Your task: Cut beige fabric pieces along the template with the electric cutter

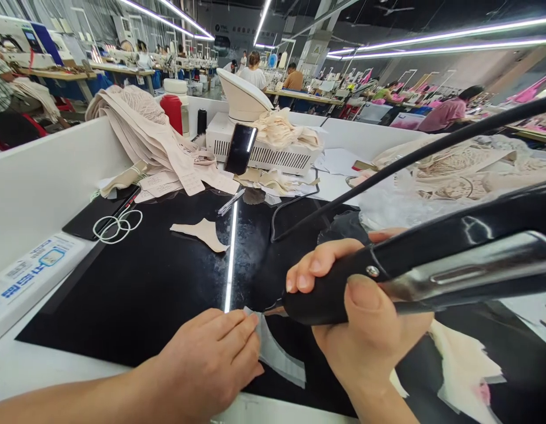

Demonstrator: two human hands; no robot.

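A pale, translucent curved fabric piece (279,353) lies on the black board (136,294) in front of me. My left hand (213,353) is closed at its upper left end, fingers pressed together on the edge. My right hand (365,330) is wrapped round a black handheld tool (332,294) with a silver metal strip and a screw on its side. Its narrow coppery tip touches or nearly touches the fabric beside my left fingertips; I cannot tell which. Farther back on the board lies a beige fabric cutout (205,233).
Stacked beige fabric strips (145,123), a phone (240,148) and a white slotted box (273,154) stand at the back. A black cable (388,168) crosses at right. Bagged fabric (458,171) and scraps (465,365) lie rightward. White walls edge the table; people sit beyond.
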